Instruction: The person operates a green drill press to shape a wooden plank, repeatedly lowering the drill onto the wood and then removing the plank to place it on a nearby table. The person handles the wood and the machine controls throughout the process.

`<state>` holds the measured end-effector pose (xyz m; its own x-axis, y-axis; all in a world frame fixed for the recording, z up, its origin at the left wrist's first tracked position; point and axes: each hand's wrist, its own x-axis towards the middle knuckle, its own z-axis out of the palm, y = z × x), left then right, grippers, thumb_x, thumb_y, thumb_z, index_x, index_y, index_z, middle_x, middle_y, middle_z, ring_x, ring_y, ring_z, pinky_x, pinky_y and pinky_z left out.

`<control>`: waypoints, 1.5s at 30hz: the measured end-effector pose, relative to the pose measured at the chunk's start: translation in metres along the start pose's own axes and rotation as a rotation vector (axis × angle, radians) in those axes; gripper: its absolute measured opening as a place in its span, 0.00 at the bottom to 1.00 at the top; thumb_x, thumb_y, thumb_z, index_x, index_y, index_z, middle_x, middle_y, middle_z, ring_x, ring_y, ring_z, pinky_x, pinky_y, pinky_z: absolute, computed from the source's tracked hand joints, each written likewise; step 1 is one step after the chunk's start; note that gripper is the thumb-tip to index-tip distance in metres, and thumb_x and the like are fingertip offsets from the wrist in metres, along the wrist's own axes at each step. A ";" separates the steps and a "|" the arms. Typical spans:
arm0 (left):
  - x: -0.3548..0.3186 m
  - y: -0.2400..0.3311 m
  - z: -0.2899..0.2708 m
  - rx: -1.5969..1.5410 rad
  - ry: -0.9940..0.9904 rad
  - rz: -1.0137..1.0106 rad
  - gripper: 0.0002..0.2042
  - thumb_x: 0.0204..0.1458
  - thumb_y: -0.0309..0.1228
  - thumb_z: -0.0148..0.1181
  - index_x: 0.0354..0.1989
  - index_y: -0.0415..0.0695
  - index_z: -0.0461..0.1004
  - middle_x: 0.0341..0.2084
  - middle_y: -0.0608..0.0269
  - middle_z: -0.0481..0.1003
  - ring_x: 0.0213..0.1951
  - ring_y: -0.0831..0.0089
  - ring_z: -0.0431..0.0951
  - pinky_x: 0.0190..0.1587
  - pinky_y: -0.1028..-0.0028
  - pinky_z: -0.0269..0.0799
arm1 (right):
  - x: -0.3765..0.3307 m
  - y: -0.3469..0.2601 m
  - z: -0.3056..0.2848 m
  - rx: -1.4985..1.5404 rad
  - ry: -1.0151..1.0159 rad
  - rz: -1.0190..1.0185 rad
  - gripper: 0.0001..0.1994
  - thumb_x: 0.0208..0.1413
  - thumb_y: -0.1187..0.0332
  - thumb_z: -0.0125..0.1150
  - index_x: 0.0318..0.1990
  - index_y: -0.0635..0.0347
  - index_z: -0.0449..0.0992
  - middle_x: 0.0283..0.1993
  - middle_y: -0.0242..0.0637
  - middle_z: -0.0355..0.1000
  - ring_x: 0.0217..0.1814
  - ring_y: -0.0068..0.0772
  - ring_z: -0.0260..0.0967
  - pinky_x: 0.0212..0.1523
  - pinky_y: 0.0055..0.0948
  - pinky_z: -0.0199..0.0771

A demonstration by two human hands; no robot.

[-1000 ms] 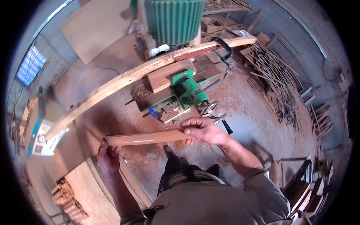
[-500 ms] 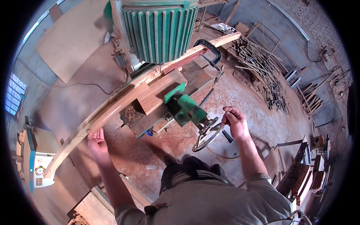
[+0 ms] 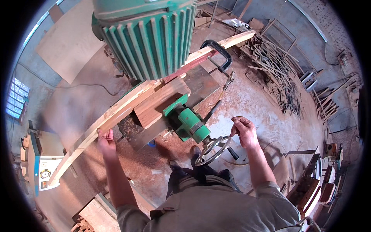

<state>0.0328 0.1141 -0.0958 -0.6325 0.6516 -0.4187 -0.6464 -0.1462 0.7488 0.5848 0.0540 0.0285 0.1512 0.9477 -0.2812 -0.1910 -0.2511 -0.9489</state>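
A long, slightly bowed wooden beam (image 3: 116, 111) runs from lower left to upper right, past a machine with a green ribbed motor housing (image 3: 148, 42). My left hand (image 3: 107, 142) holds the beam's near edge towards its left end, fingers closed at it. Against the beam's middle, a shorter wooden block (image 3: 154, 108) is pressed by the pad of a green clamp (image 3: 193, 123). My right hand (image 3: 245, 133) is closed, fingertips pinched, beside the rim of the clamp's metal handwheel (image 3: 211, 150). What those fingertips hold, if anything, does not show.
A black C-clamp (image 3: 225, 58) grips the beam's right part. Scrap wood (image 3: 270, 69) is heaped at far right. A control box (image 3: 45, 174) stands near the beam's left end. Stacked boards (image 3: 98, 214) lie at lower left; sawdust covers the floor (image 3: 174, 145).
My view has shifted, so the motor housing looks larger and further left, and the handwheel sits lower. Both hands stay near the same places, the right still closed by the wheel.
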 end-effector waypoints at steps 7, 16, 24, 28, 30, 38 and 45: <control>-0.011 -0.031 0.023 0.034 -0.089 -0.031 0.14 0.54 0.34 0.56 0.46 0.40 0.69 0.41 0.61 0.74 0.46 0.71 0.73 0.53 0.69 0.67 | 0.018 0.002 -0.013 -0.042 -0.016 0.045 0.11 0.58 0.66 0.54 0.39 0.67 0.71 0.20 0.35 0.69 0.18 0.25 0.66 0.22 0.22 0.67; -0.027 -0.044 0.049 0.023 -0.028 -0.001 0.15 0.52 0.32 0.60 0.46 0.42 0.68 0.41 0.62 0.74 0.43 0.71 0.74 0.51 0.70 0.69 | 0.035 0.015 -0.029 -0.071 -0.003 0.083 0.12 0.58 0.66 0.53 0.42 0.66 0.69 0.25 0.36 0.69 0.25 0.27 0.69 0.28 0.26 0.71; -0.032 -0.050 0.056 0.043 -0.028 0.035 0.12 0.54 0.32 0.57 0.45 0.42 0.68 0.38 0.64 0.71 0.37 0.72 0.73 0.45 0.71 0.72 | 0.106 0.041 0.021 0.554 -0.034 0.351 0.19 0.62 0.53 0.44 0.45 0.62 0.65 0.39 0.43 0.69 0.40 0.41 0.68 0.46 0.41 0.69; -0.036 -0.048 0.056 0.049 -0.003 0.033 0.11 0.55 0.31 0.56 0.44 0.42 0.68 0.36 0.64 0.70 0.34 0.73 0.73 0.42 0.74 0.74 | 0.094 -0.011 0.075 0.488 -0.078 0.042 0.16 0.62 0.53 0.43 0.37 0.58 0.65 0.32 0.36 0.66 0.32 0.35 0.66 0.38 0.36 0.70; -0.039 -0.049 0.058 0.084 0.027 0.040 0.11 0.56 0.32 0.54 0.44 0.42 0.68 0.36 0.63 0.71 0.35 0.73 0.73 0.41 0.74 0.74 | 0.061 -0.044 0.125 0.049 -0.376 -0.166 0.15 0.58 0.55 0.49 0.39 0.59 0.68 0.30 0.34 0.67 0.29 0.32 0.66 0.34 0.35 0.70; -0.052 -0.046 0.059 0.103 -0.026 0.089 0.14 0.56 0.34 0.54 0.46 0.40 0.66 0.37 0.61 0.72 0.38 0.71 0.75 0.43 0.70 0.74 | 0.012 -0.036 0.248 -1.170 -0.955 -0.268 0.17 0.54 0.55 0.53 0.28 0.60 0.77 0.28 0.48 0.73 0.33 0.47 0.73 0.38 0.38 0.73; -0.046 -0.060 0.062 0.215 -0.090 0.140 0.16 0.56 0.33 0.51 0.49 0.38 0.67 0.37 0.56 0.73 0.41 0.67 0.75 0.43 0.70 0.73 | 0.010 -0.016 0.243 -1.231 -0.937 -0.372 0.19 0.54 0.53 0.50 0.31 0.62 0.77 0.30 0.48 0.73 0.36 0.50 0.72 0.39 0.41 0.72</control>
<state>0.1272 0.1391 -0.0896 -0.6628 0.7010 -0.2634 -0.4438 -0.0844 0.8921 0.3540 0.1150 0.0752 -0.7049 0.6538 -0.2749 0.6558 0.4533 -0.6037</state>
